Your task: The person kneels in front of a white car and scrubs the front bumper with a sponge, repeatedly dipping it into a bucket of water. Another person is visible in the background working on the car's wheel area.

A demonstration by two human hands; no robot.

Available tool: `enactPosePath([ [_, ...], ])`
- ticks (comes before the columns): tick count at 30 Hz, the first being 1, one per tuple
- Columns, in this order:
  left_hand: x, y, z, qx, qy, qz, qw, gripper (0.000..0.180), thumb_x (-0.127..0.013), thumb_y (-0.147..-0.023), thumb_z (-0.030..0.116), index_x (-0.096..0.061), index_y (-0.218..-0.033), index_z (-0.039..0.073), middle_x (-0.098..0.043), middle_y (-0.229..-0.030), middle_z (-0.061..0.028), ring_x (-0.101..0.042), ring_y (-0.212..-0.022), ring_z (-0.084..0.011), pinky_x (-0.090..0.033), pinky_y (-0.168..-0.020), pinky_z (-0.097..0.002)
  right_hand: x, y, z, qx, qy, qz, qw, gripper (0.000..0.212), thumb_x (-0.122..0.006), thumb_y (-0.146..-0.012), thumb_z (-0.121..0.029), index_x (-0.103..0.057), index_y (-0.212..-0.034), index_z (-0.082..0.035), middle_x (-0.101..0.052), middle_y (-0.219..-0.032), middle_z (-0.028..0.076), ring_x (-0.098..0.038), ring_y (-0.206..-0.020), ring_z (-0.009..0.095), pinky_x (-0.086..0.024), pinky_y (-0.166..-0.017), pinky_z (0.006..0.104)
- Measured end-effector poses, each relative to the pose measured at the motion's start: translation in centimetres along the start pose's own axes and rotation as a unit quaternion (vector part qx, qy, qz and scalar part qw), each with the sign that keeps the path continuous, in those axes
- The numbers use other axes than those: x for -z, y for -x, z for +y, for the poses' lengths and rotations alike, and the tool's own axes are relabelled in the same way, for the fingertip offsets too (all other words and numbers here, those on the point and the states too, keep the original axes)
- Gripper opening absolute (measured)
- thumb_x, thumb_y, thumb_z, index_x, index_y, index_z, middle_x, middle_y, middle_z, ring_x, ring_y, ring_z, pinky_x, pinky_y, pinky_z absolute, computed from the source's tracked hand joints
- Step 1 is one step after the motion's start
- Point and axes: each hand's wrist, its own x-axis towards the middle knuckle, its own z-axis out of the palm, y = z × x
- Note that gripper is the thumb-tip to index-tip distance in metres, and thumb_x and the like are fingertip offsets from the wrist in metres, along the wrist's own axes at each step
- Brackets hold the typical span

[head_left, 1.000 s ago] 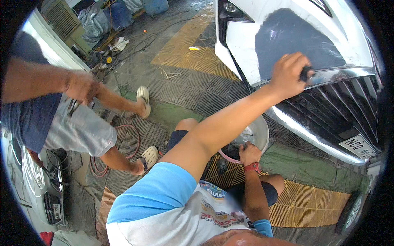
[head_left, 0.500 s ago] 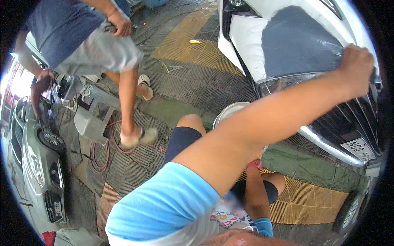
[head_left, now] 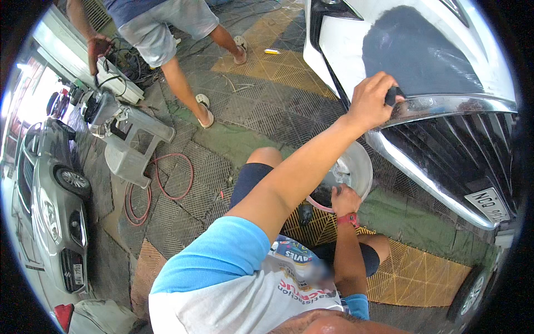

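My left hand (head_left: 374,101) is closed around a small black pad (head_left: 394,96) by the chrome trim (head_left: 439,106) at the lower edge of a white car hood (head_left: 341,55). A dull dark-grey patch (head_left: 420,53) covers part of that hood, just beyond my hand. Lower down, my right hand (head_left: 346,199), a red watch (head_left: 348,220) on its wrist, is closed at the near rim of a pale bucket (head_left: 364,170). Its fingertips are partly hidden, and what they grip cannot be made out. Dark and whitish matter shows inside the bucket.
Another person (head_left: 167,33) walks at the upper left. Near them stand a grey plastic stool (head_left: 136,142) and a looped red hose (head_left: 192,172). A silver car (head_left: 53,206) is at far left. The car's black grille (head_left: 445,145) and a small yellow object (head_left: 271,52) on the floor also show.
My left hand has come left along the hood's lower edge, uncovering the bucket and my right hand. The other person has stepped farther away. The view has shifted slightly.
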Motion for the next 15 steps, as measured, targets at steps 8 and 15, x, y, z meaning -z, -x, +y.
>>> enactPosePath([
  [8,7.3,19.9,-6.4,0.274,-0.093,-0.207,0.934,0.037,-0.071,-0.101,0.038,-0.065,-0.125,0.01,-0.072,-0.119,-0.0177,-0.07,-0.108,-0.0442,-0.056,-0.09,-0.0543,0.3,-0.5,-0.5,-0.01,-0.013,-0.005,1.0,0.034,-0.073,-0.094,-0.039,-0.077,-0.1,-0.006,-0.078,-0.091,0.019,-0.076,-0.089,0.039,-0.059,-0.081,0.0517],
  [15,8.5,27.3,-6.3,0.186,-0.154,-0.458,0.856,0.048,-0.073,-0.084,0.013,-0.065,-0.131,0.01,-0.075,-0.12,-0.0165,-0.074,-0.107,-0.036,-0.059,-0.091,-0.0508,0.9,-0.5,-1.0,-0.016,0.001,-0.023,1.0,0.031,-0.075,-0.094,-0.037,-0.078,-0.105,-0.008,-0.079,-0.09,0.018,-0.076,-0.085,0.039,-0.059,-0.079,0.0508],
])
